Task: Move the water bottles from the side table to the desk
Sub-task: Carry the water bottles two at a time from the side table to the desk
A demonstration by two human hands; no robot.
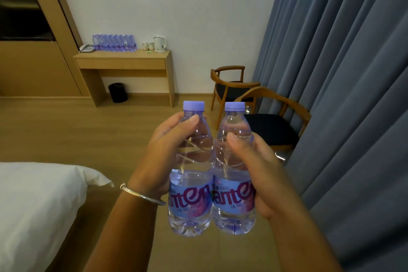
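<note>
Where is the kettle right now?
In the head view, the white kettle stands at the right end of the wooden desk against the far wall, beside two cups.

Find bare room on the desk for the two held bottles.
On the light wooden desk, the front strip before the row of purple-tinted water bottles is bare, as is the gap toward the white cups. The back left is crowded.

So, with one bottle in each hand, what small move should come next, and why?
Probably walk on toward the desk and carry both bottles there. The left hand grips the left bottle and the right hand grips the right bottle; the desk with its row of bottles is across the floor.
</note>
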